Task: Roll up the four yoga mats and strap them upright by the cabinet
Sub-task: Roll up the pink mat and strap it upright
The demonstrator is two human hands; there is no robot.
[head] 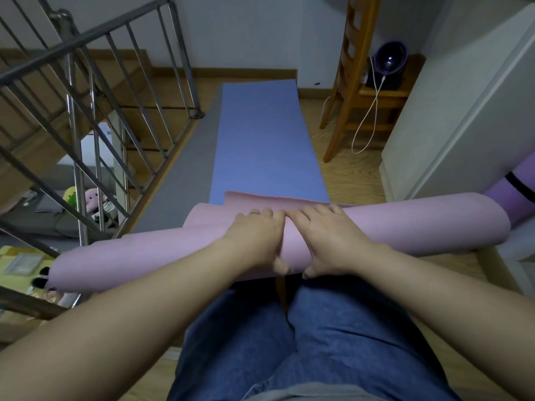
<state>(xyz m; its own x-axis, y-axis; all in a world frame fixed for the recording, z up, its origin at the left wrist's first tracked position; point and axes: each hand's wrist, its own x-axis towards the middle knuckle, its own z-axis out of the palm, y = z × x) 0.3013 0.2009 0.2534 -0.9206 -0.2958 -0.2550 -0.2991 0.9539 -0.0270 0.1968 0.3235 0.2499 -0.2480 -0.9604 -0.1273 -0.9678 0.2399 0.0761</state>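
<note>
Four mats in view. Far left: metal stair railing (95,91), with plush toys (84,198) visible through its bars on a lower level. Next, a grey mat (176,180) lies flat along the left edge of the floor (347,175), beside the railing. A blue mat (266,134) lies flat on top of it, shifted right so a grey strip shows, its far end almost at the back wall.

The pink mat (419,227) is mostly rolled, a thick tube lying crosswise over the near end of the blue mat. Its left end juts past the railing and its right end is near the cabinet. A short unrolled pink flap lies on the blue mat just beyond the tube.

The left hand (254,241), with a ring (254,211) on one finger, is at the tube's middle, fingers curved over the top, thumb hooked on the near side, gripping the roll. The right hand (330,241) is just beside it with the same grip, fingertips nearly touching the left's. Knees in jeans (333,342) are below the tube.

Right of the blue mat a wooden ladder (347,91) stands on the floor. A white cable (373,108) loops down from a round purple device (389,60) in the back right corner. The white cabinet (463,111) fills the right side. A rolled purple mat (498,195) with a black strap (518,183) round it is at the cabinet's near corner; leaning or lying, cannot tell.
</note>
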